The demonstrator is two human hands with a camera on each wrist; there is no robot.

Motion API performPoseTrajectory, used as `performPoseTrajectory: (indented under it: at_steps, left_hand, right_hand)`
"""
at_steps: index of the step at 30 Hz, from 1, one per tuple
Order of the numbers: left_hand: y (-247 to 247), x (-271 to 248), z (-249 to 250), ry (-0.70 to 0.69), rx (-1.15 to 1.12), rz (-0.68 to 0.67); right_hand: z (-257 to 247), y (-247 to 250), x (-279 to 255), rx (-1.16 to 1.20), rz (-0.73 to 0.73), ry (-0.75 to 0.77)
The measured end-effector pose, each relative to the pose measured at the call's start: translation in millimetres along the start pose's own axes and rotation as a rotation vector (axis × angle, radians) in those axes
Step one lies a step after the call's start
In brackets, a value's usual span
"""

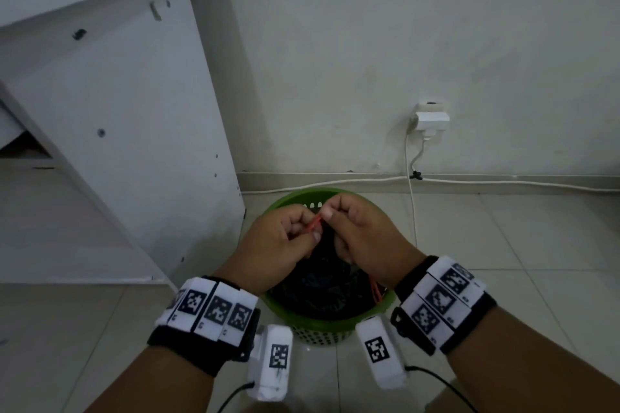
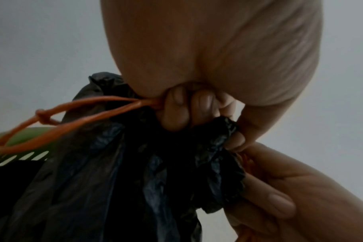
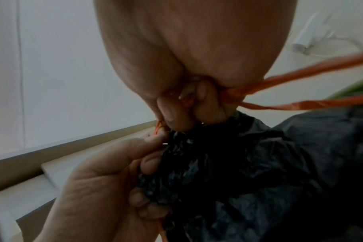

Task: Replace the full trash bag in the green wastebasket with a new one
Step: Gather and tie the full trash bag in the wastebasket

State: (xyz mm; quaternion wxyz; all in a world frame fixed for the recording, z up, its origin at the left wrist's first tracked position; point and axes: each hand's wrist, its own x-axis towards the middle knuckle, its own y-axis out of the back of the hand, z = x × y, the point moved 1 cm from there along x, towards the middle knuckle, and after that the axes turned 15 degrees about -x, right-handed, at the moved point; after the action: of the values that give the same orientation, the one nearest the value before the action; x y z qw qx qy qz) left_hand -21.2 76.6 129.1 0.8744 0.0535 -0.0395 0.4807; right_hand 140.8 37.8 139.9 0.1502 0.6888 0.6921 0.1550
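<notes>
The green wastebasket (image 1: 330, 318) stands on the tiled floor against the wall, with a full black trash bag (image 1: 318, 288) inside it. Both hands are over the basket's mouth, close together. My left hand (image 1: 302, 233) pinches the bag's orange drawstring (image 1: 314, 224), and my right hand (image 1: 335, 215) pinches it from the other side. The left wrist view has the left hand's fingers (image 2: 176, 111) curled round a knotted drawstring loop (image 2: 83, 121) above the gathered bag neck (image 2: 215, 147). The right wrist view shows the right hand's fingers (image 3: 172, 114) gripping the drawstring (image 3: 300, 104) over the bunched bag (image 3: 259, 163).
A white cabinet side panel (image 1: 134, 144) stands just left of the basket. On the wall behind is a socket with a plug (image 1: 431, 119), and a white cable (image 1: 503, 182) runs along the baseboard. Open tiled floor (image 1: 520, 261) lies to the right.
</notes>
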Motion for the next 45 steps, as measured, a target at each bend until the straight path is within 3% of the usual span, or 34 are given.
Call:
performPoseTrajectory:
  at_steps: [7,11,14,17,20,22,24,27,33,37,41,45]
  left_hand:
    - [-4.1,-6.8,-13.5,-0.034,0.085,0.171]
    - [-11.2,-10.3,-19.2,-0.198,0.32,0.171]
    - [-12.1,-11.2,-23.3,-0.261,0.28,0.226]
    - [-14.2,-9.9,-17.1,-0.079,0.113,0.244]
    - [-14.4,-5.7,-5.8,0.218,-0.298,0.227]
    - [-9.9,-1.7,-4.1,0.305,-0.434,0.245]
    - [-7.3,1.1,-5.8,0.336,-0.482,0.254]
    - [-8.1,2.0,-9.8,0.344,-0.502,0.264]
    - [-7.8,1.4,-6.6,0.228,-0.432,0.322]
    - [-5.3,3.1,-1.8,0.007,-0.111,0.274]
    - [-1.3,6.4,-2.1,-0.158,0.149,0.313]
    - [-5.3,7.4,8.1,-0.27,0.247,0.283]
  right_hand:
    - [4.2,11.2,7.6,-0.444,-0.024,0.05]
    - [0.5,23.1,12.8,-0.568,-0.081,-0.013]
    - [2.3,21.8,18.9,-0.592,-0.042,-0.07]
    - [6.8,11.5,15.6,-0.456,0.2,-0.022]
    - [9.1,3.0,0.8,-0.601,0.451,0.305]
    - [12.8,-1.8,-8.5,-0.761,0.477,0.406]
    - [20.2,-6.5,-11.7,-0.836,0.456,0.411]
    - [29.5,-11.9,-10.5,-0.879,0.543,0.438]
    - [22.5,-8.2,-7.6,-0.765,0.53,0.498]
    - [18.9,-2.2,-5.7,-0.505,0.376,0.373]
    - [11.8,5.7,-5.8,-0.303,0.193,0.291]
    - [3.3,14.2,-9.4,-0.025,0.19,0.201]
